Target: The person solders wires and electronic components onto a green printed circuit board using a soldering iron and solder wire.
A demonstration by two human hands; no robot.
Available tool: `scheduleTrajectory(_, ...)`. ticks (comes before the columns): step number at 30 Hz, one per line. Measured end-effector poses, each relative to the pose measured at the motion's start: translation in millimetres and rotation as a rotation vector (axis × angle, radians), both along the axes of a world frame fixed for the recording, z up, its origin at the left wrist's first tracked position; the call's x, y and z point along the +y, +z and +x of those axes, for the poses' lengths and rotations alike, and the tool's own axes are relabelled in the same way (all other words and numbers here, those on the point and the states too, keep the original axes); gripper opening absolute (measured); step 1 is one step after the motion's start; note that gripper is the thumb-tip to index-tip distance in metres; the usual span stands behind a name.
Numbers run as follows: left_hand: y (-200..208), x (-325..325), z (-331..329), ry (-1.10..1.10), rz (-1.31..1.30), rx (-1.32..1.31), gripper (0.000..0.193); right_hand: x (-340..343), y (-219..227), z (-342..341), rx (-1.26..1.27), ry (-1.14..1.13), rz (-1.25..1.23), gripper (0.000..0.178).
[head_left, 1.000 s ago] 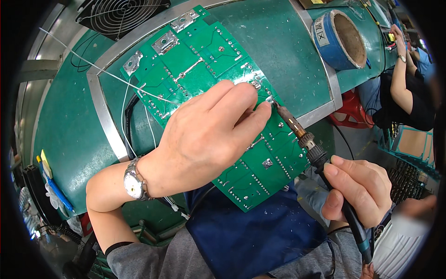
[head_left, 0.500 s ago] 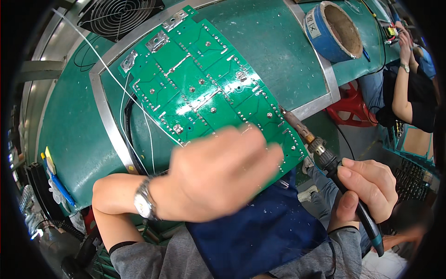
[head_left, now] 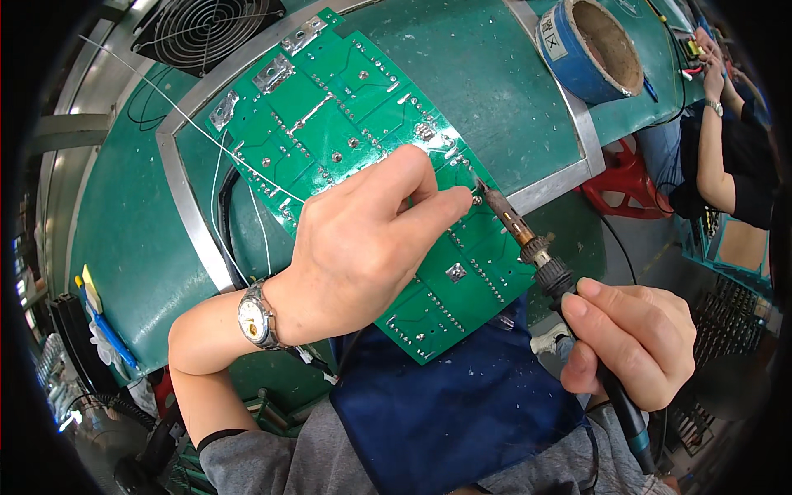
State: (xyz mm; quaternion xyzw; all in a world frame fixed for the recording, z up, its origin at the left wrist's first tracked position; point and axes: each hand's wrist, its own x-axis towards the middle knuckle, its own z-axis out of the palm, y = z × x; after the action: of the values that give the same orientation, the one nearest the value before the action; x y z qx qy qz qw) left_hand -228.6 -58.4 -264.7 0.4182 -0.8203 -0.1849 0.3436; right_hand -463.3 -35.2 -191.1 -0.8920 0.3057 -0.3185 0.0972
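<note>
A large green circuit board (head_left: 346, 124) lies solder side up on a metal-framed green bench and overhangs my lap. My left hand (head_left: 363, 247), with a wristwatch (head_left: 254, 318), rests on the board. Its fingertips are pinched on a thin solder wire (head_left: 206, 132) that runs in from the upper left. My right hand (head_left: 635, 338) grips the dark handle of a soldering iron (head_left: 528, 239). The iron's tip touches the board right at my left fingertips.
A blue round container (head_left: 590, 49) stands at the back right, and a fan grille (head_left: 210, 29) at the back left. The metal frame (head_left: 186, 206) edges the bench. Another person's arm (head_left: 726, 140) works at the right, beside a red stool (head_left: 627, 177). A blue apron (head_left: 445, 412) covers my lap.
My left hand slid down to the board's near edge half a second ago and has come back up to the iron's tip. My right hand kept the iron near the same spot.
</note>
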Motion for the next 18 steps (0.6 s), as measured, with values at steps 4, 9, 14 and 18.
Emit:
scheduleTrajectory(4, 1.4, 3.7, 0.9, 0.001, -0.042, 0.031, 0.028, 0.0, 12.3, -9.8, 0.035, 0.042, 0.063, 0.015)
scheduleTrajectory(9, 10.6, 11.3, 2.1, -0.049, -0.038, -0.034, 0.031, 11.6, 16.8, -23.9, 0.070, 0.004, 0.123, 0.017)
scheduleTrajectory(14, 7.0, 12.1, -2.2, -0.076, -0.015, -0.037, 0.034, 15.3, 13.3, -23.5, 0.028, 0.003, 0.119, 0.016)
scheduleTrajectory(18, 2.2, 11.0, -4.3, -0.070, -0.047, -0.031, 0.034, 11.9, 5.2, -18.2, 0.001, 0.013, 0.042, 0.016)
